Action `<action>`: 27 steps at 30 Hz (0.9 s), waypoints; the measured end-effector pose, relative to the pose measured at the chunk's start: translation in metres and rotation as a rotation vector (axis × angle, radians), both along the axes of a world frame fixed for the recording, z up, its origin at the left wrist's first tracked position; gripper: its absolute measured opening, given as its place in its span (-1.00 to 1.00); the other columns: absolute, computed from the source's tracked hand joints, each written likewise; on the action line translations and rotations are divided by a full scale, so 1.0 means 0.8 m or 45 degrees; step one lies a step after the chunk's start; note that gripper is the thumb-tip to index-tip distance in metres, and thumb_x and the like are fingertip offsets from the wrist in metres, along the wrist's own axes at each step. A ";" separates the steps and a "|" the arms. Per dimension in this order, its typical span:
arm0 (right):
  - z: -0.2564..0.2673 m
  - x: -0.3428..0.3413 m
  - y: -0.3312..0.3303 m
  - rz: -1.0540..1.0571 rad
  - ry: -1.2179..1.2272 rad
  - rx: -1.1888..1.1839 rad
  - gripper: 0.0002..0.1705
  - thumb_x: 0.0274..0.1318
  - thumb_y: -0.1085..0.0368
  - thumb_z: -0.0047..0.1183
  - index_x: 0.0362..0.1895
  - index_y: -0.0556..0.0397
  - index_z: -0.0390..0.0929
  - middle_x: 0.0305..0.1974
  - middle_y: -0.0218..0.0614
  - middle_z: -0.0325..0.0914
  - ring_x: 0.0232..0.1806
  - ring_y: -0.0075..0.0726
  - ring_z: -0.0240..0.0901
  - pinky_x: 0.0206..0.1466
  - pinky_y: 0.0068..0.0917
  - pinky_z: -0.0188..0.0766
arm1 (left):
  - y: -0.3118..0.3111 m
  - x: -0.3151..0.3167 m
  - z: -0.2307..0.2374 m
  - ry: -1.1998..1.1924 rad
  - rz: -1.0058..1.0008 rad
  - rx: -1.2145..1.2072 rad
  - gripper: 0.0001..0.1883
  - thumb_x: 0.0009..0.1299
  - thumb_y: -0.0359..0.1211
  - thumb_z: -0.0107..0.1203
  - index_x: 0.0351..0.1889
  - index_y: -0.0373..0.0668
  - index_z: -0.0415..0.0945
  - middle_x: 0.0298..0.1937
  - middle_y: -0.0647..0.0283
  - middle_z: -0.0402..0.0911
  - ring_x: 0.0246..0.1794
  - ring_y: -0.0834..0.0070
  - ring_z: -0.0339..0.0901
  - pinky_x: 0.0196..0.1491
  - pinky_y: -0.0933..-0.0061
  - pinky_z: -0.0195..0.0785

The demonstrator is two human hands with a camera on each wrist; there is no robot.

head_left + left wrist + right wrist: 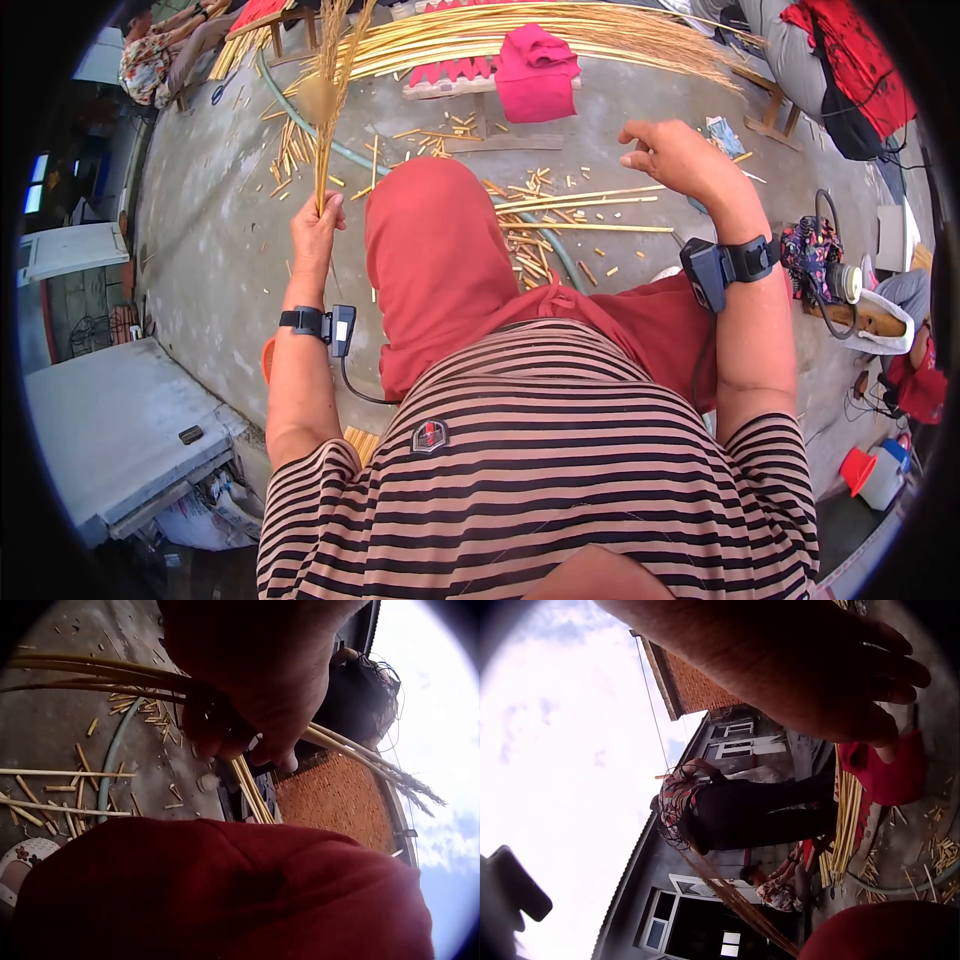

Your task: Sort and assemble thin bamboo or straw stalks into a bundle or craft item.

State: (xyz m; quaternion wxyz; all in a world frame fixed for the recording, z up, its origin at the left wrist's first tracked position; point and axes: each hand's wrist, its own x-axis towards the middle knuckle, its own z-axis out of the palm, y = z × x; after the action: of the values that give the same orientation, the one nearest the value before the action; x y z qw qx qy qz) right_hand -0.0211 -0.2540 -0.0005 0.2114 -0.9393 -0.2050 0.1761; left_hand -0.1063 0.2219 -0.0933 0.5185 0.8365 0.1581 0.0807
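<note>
My left hand (316, 228) grips a thin bundle of long reed stalks (326, 120) near their lower part, with the feathery tops pointing up and away. In the left wrist view the stalks (90, 669) pass through the curled fingers and come out on the other side. Out to the right, my right hand (672, 160) is raised over the floor with its fingers loosely bent and nothing in them. Below it, a few long stalks (600, 228) lie beside my covered knee (435, 240). The right wrist view shows this hand (817, 682) dark against the sky.
Short cut stalk pieces (535, 262) litter the concrete around a green hose (350, 152). Ahead stands a low bench (440, 90) with a pink cloth (538, 75), before a long pile of stalks (620, 42). A person in dark trousers (772, 806) stands beyond it.
</note>
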 end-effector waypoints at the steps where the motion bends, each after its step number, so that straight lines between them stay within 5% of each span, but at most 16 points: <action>1: -0.001 -0.002 -0.004 0.005 -0.016 -0.022 -0.67 0.05 0.22 0.10 -0.11 0.12 0.48 -0.39 -0.04 0.56 -0.32 0.03 0.50 -0.24 -0.22 0.39 | -0.008 0.001 -0.006 0.085 -0.020 0.019 -0.86 0.31 -0.32 0.16 -0.30 -0.18 0.57 -0.63 0.50 0.37 -0.67 0.75 0.22 -0.63 0.64 0.09; 6: -0.005 0.001 -0.003 0.011 0.045 -0.054 -0.67 0.04 0.27 0.10 -0.10 0.13 0.47 -0.37 -0.03 0.56 -0.33 0.03 0.50 -0.23 -0.24 0.38 | -0.014 0.007 -0.035 0.083 0.074 0.045 -0.85 0.29 -0.30 0.17 -0.32 -0.19 0.57 -0.64 0.49 0.37 -0.61 0.75 0.25 -0.55 0.62 0.18; 9: 0.005 0.000 0.016 0.010 0.146 -0.007 -0.66 0.02 0.28 0.11 -0.11 0.16 0.46 -0.36 -0.01 0.55 -0.29 0.09 0.48 -0.22 -0.21 0.38 | 0.041 0.002 -0.068 0.060 0.379 0.248 -0.84 0.22 -0.30 0.22 -0.33 -0.17 0.58 -0.64 0.39 0.44 -0.61 0.62 0.36 -0.48 0.49 0.27; 13: -0.001 0.003 0.025 0.037 0.129 -0.023 -0.67 -0.02 0.32 0.14 -0.13 0.16 0.46 -0.38 -0.01 0.54 -0.31 0.09 0.48 -0.24 -0.21 0.37 | 0.117 -0.050 -0.150 0.288 0.634 0.639 -0.81 0.18 -0.29 0.20 -0.33 -0.19 0.59 -0.52 0.06 0.58 -0.52 0.27 0.54 -0.40 0.27 0.34; 15: -0.005 0.001 0.031 0.034 0.156 -0.049 -0.67 -0.03 0.34 0.15 -0.13 0.16 0.46 -0.38 -0.01 0.54 -0.31 0.09 0.48 -0.25 -0.22 0.37 | 0.124 -0.094 -0.187 0.403 0.771 0.515 -0.81 0.20 -0.31 0.15 -0.32 -0.23 0.56 -0.50 0.01 0.58 -0.48 0.15 0.55 -0.37 0.24 0.35; 20: -0.015 -0.002 0.047 0.008 0.216 -0.119 -0.67 -0.03 0.36 0.15 -0.13 0.17 0.46 -0.38 -0.01 0.53 -0.31 0.08 0.48 -0.25 -0.22 0.37 | 0.149 -0.173 -0.292 0.870 0.821 0.540 -0.76 0.20 -0.31 0.13 -0.30 -0.32 0.50 -0.34 -0.14 0.58 -0.22 -0.07 0.53 -0.17 0.12 0.40; 27: -0.032 0.003 0.076 0.062 0.295 -0.209 -0.66 -0.04 0.36 0.15 -0.12 0.16 0.46 -0.36 -0.03 0.54 -0.30 0.07 0.49 -0.23 -0.22 0.38 | 0.149 -0.165 -0.366 1.031 0.531 0.627 -0.51 0.16 -0.31 0.19 0.06 -0.23 0.35 -0.09 -0.11 0.52 -0.03 0.00 0.47 0.03 0.13 0.34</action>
State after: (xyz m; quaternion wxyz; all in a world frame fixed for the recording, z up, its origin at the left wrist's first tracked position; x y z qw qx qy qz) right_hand -0.0190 -0.1932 -0.0264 0.1517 -0.9216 -0.1868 0.3046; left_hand -0.2381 0.3412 -0.3857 0.1763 0.8487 0.4857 -0.1129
